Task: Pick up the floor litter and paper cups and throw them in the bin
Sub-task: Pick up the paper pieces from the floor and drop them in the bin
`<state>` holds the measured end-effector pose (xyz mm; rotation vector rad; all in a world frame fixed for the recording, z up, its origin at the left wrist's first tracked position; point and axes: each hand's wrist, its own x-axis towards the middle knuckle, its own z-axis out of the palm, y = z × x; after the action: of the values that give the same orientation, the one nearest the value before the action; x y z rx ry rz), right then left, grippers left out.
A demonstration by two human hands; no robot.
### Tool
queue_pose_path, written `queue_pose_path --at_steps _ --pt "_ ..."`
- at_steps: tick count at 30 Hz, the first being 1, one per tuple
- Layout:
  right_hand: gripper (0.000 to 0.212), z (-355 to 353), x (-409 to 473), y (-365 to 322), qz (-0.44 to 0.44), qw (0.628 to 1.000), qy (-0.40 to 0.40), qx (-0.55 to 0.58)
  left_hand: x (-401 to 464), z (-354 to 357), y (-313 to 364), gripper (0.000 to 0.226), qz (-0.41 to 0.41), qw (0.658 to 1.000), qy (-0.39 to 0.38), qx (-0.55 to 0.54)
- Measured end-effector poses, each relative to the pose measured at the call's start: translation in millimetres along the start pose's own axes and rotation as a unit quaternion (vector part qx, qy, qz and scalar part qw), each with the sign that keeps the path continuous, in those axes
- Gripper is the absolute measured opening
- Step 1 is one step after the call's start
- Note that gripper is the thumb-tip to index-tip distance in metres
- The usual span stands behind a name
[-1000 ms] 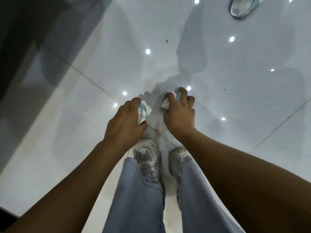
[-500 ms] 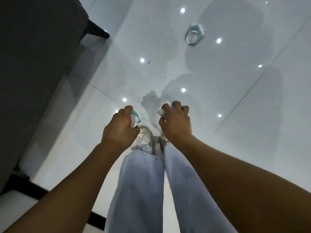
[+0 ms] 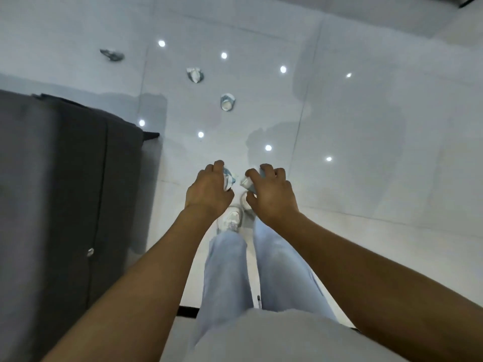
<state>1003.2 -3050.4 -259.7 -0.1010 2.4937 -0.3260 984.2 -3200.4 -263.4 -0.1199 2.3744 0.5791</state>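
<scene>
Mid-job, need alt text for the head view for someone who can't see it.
Looking down, the left hand and right hand each grip a crumpled paper cup over a glossy white floor. Three more crushed cups lie ahead; a grey cabinet stands at left.

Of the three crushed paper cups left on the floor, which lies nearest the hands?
The crushed blue-and-white paper cup straight ahead; the other two cups trail farther off to the left.

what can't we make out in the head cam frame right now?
- Bin: not in the head view at all.
- Crumpled cup in left hand: mostly covered by fingers.
- Crumpled cup in right hand: same.
- Three floor cups: too small and blurred to tell what they contain.
- Right shoe: behind right hand.
</scene>
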Motion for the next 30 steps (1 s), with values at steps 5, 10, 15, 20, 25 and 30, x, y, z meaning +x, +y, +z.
queue_pose_path --at_steps 5,10,15,20,25,30 --pt "0.045 -6 -84 17 0.091 0.995 0.012 0.041 -48 -13 36 0.053 0.087 0.994 -0.016 0.069" --pt "0.047 -3 -153 39 0.204 0.972 0.033 0.115 -88 3 73 0.053 0.164 0.973 -0.066 0.145" --pt "0.047 -9 -214 82 0.284 0.942 0.084 0.159 -115 29 135 0.054 0.214 0.944 -0.111 0.226" --pt "0.047 -9 -281 151 0.355 0.9 0.129 0.217 -140 72 227 0.055 0.283 0.908 -0.115 0.287" --pt "0.047 0 -359 237 0.407 0.857 0.162 0.272 -186 152 337 0.057 0.356 0.871 -0.128 0.313" --pt "0.046 19 -440 332 0.45 0.814 0.188 0.316 -243 247 433 0.05 0.422 0.83 -0.145 0.335"
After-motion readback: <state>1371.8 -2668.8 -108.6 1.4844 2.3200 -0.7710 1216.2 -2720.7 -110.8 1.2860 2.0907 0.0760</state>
